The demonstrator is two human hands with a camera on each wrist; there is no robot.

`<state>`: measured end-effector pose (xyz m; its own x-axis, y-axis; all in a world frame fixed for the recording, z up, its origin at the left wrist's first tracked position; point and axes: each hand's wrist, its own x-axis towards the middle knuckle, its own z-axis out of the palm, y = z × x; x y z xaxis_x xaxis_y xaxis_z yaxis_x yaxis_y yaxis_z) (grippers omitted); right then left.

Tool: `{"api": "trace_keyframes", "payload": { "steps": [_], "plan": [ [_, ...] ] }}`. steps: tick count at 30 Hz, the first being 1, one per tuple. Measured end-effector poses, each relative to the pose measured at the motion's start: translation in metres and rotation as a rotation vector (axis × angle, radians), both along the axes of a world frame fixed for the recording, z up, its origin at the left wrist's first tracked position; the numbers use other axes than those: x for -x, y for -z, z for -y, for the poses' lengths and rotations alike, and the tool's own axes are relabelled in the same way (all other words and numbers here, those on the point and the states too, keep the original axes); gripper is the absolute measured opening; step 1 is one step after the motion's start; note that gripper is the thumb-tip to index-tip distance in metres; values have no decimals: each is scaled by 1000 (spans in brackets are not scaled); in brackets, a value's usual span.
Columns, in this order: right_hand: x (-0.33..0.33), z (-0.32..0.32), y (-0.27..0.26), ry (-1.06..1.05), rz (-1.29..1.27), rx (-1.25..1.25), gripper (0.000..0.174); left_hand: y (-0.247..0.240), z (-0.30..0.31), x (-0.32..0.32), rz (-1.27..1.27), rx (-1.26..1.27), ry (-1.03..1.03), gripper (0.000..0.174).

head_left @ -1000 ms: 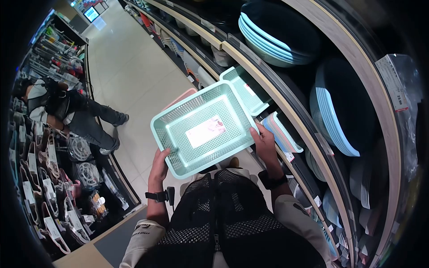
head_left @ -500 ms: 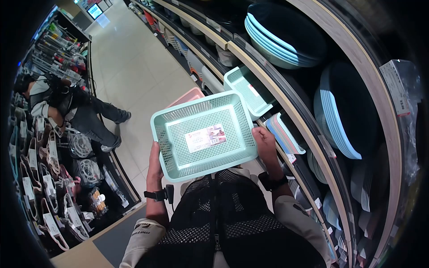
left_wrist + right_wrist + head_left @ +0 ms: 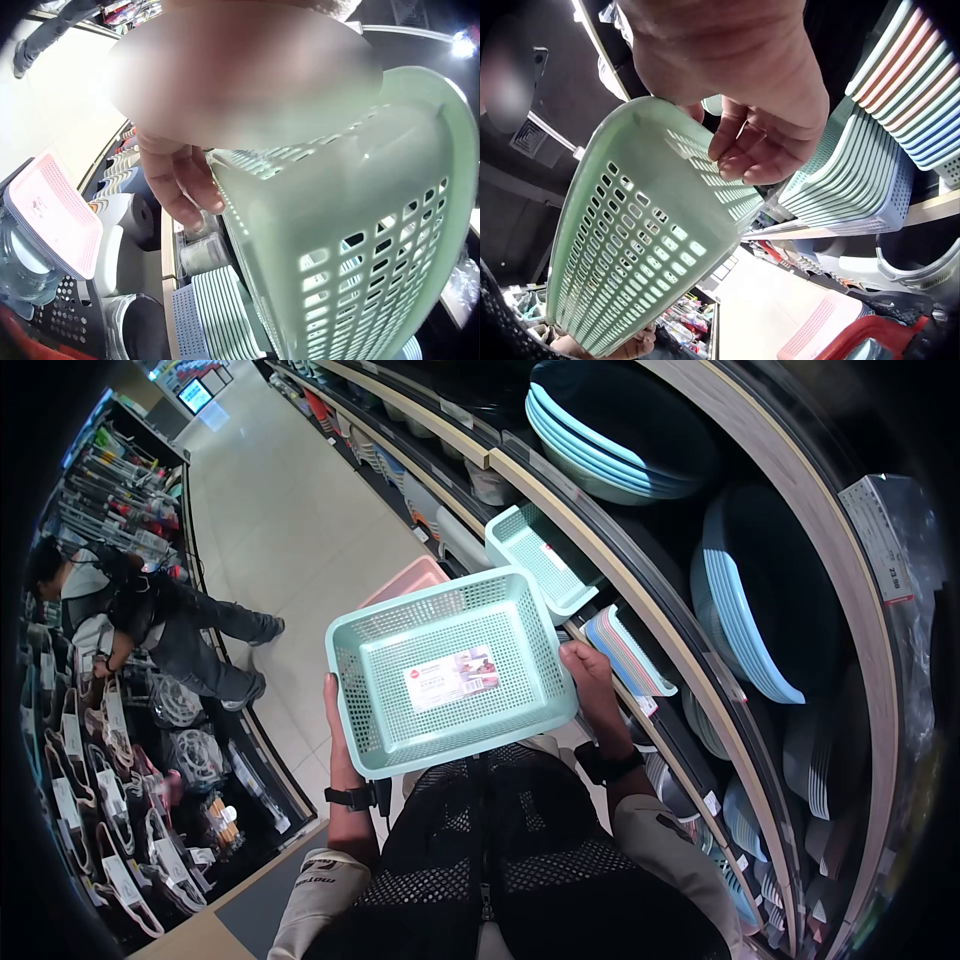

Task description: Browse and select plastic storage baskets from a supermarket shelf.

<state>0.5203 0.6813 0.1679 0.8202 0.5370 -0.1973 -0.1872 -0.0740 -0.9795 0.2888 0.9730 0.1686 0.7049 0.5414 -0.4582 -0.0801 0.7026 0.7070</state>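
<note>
A pale green plastic basket (image 3: 400,645) with perforated walls is held up in front of my torso, its open side toward me. A printed label (image 3: 452,680) lies on its floor. My left hand (image 3: 338,725) grips the left end; in the left wrist view its fingers (image 3: 180,184) bend beneath the basket, while a blur hides much of that hand. At the opposite end my right hand (image 3: 592,682) holds the rim with the thumb on the near side. Its other fingers (image 3: 757,154) curl against the basket's outside in the right wrist view.
On the right, shelves hold similar green baskets (image 3: 548,565), a colourful stack of baskets (image 3: 625,650) and blue basins (image 3: 745,625). A pink basket (image 3: 408,580) stands low beyond mine. Across the aisle (image 3: 290,510) another person (image 3: 150,610) bends toward hanging racks (image 3: 115,800).
The basket has levelled and come slightly lower and left, with its label facing me more squarely. My left thumb has left the near rim. The other person's hand reaches further toward the racks.
</note>
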Motion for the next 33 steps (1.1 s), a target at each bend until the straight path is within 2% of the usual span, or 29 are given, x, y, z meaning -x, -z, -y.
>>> {"api": "trace_keyframes", "payload": {
  "steps": [7, 12, 15, 19, 33],
  "plan": [
    [-1, 1, -6, 5, -71, -55, 30, -13, 10, -5, -9, 29, -2, 78],
    [-1, 1, -9, -17, -100, -64, 31, -29, 19, -5, -55, 103, -24, 87],
    [3, -3, -20, -23, -160, -109, 34, -19, 16, -1, 1, 140, -15, 89],
    [3, -4, -17, -30, -149, -136, 37, -13, 10, 4, 4, 131, 37, 84],
    [11, -15, -9, -11, -166, -129, 37, -2, 11, 1, 143, 159, -97, 79]
  ]
}}
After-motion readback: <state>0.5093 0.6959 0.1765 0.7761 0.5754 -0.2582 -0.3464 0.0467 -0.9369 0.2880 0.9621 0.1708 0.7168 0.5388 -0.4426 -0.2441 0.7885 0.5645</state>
